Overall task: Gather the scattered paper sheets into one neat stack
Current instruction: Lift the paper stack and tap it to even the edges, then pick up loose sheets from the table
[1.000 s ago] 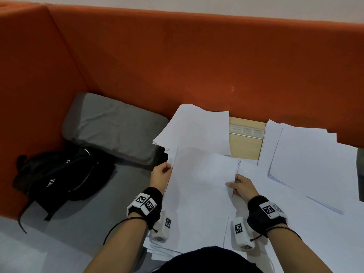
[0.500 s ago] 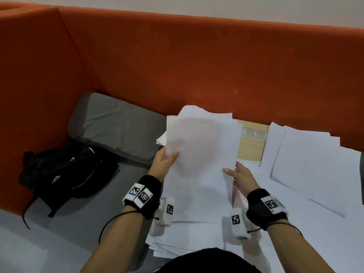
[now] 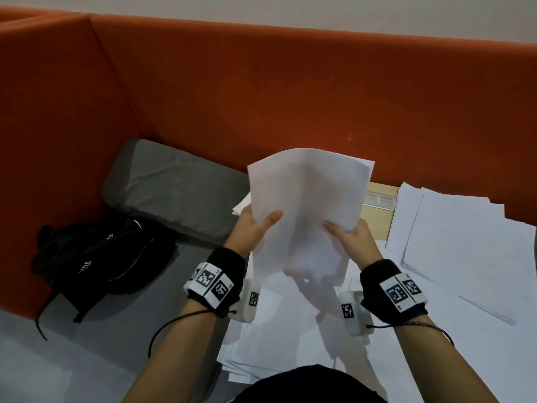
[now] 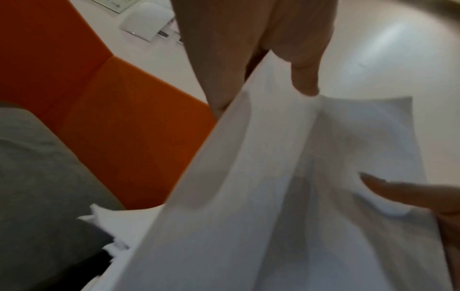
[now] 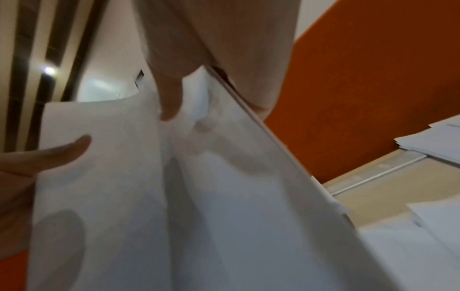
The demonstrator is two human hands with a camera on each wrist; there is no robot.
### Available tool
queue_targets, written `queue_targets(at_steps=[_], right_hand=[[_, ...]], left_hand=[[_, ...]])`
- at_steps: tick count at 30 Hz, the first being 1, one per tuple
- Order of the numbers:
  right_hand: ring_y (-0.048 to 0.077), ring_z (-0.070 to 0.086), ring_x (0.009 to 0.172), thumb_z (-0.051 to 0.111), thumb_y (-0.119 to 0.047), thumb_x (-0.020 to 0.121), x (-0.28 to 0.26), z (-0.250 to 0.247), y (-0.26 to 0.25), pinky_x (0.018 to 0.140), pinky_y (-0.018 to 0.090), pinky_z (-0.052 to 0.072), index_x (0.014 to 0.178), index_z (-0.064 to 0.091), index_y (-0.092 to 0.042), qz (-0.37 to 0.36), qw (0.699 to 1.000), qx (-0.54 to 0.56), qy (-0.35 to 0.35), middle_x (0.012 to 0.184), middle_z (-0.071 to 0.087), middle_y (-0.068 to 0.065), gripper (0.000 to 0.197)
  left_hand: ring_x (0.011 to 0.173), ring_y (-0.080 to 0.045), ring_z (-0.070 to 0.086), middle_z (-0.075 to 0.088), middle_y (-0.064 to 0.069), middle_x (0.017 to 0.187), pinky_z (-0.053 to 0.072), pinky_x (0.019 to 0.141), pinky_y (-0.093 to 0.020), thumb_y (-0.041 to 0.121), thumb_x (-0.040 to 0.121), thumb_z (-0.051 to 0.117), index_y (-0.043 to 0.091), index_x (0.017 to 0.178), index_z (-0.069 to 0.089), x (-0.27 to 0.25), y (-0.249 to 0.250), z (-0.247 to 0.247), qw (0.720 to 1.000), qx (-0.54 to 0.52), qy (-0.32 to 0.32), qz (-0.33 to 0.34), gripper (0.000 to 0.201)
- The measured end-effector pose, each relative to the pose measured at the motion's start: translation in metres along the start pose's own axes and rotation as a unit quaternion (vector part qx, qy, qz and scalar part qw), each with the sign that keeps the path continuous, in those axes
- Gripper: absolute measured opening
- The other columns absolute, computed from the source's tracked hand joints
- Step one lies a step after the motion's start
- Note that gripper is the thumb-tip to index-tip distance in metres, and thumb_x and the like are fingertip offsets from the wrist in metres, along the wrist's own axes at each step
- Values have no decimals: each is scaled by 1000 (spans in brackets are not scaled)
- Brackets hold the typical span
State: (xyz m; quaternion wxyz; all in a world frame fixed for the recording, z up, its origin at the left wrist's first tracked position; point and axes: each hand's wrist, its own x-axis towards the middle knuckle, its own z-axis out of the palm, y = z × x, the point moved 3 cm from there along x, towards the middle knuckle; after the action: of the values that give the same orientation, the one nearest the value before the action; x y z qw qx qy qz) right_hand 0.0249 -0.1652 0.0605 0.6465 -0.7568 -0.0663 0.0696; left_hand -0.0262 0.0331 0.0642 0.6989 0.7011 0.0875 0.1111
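Observation:
A bundle of white paper sheets stands upright in the air above the table, bowed inward down its middle. My left hand grips its left edge, thumb on the near face. My right hand grips its right edge the same way. In the left wrist view the bundle fills the frame, pinched between thumb and fingers. In the right wrist view the sheets show several layered edges on the right. More loose sheets lie flat under the hands, and another spread of sheets lies at the right.
An orange padded wall runs behind and to the left. A grey cushion and a black bag lie on the grey seat at the left. A strip of bare wooden table shows behind the held bundle.
Both hands have lifted the sheets off the table and tipped them upright; the bundle now stands higher and bows in the middle.

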Motion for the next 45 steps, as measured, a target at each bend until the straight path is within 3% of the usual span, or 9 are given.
queue_targets(at_steps=[2,6,9,12,19,22,30,36,45], right_hand=[[18,59,88,60,-6,88,6,-5,9,68,12,49,114,59,2,25,999,-6,36,101,61,7,28],[22,52,92,55,-6,90,21,-33,31,75,28,42,113,56,-4,78,990,-16,119,100,57,10,23],[25,51,86,54,-9,90,21,-43,69,72,30,38,110,53,-3,181,975,-106,72,88,56,12,21],[32,55,98,54,-11,91,7,-34,114,77,32,40,119,51,4,251,946,-207,-7,104,59,19,33],[35,57,104,57,-16,90,1,-33,142,80,31,40,123,52,7,270,942,-198,2,111,60,21,40],[37,56,109,58,-16,90,1,-34,146,81,32,40,122,53,7,272,943,-194,4,119,59,25,40],[37,56,109,59,-18,89,2,-36,150,89,37,44,123,53,5,272,946,-175,12,114,60,22,41],[37,56,108,59,-17,89,2,-38,152,92,39,44,119,54,4,265,950,-165,14,116,60,23,37],[31,54,98,61,-20,88,3,-40,157,86,36,43,120,54,4,263,953,-152,14,103,58,16,40]], left_hand=[[75,8,64,62,-6,102,50,71,-8,-1,85,63,8,109,55,3,-21,-1,998,30,-41,-35,27],[110,-23,55,53,-19,129,44,88,-26,-7,84,59,1,129,48,11,-75,-15,984,111,-47,-127,47],[123,-31,48,48,-16,135,46,96,-37,-3,89,55,2,133,46,8,-117,-23,963,172,16,-206,45],[120,-32,51,53,-19,130,43,104,-39,-3,87,55,-1,131,48,3,-141,-20,951,201,47,-232,44],[124,-36,41,41,-22,133,37,105,-39,6,88,57,0,131,46,4,-144,-13,910,351,32,-218,45],[115,-38,44,45,-23,124,40,99,-42,3,87,54,-2,117,52,5,-141,-13,902,372,38,-215,31],[111,-31,52,48,-18,125,43,98,-35,-7,88,51,-2,123,52,5,-130,-10,927,330,92,-154,36],[86,-25,55,59,-14,97,51,88,-39,-5,88,51,8,120,57,4,-129,-14,952,239,137,-132,35],[96,-34,52,52,1,71,46,92,-35,2,93,46,11,114,65,3,-142,-22,957,216,146,-129,29]])
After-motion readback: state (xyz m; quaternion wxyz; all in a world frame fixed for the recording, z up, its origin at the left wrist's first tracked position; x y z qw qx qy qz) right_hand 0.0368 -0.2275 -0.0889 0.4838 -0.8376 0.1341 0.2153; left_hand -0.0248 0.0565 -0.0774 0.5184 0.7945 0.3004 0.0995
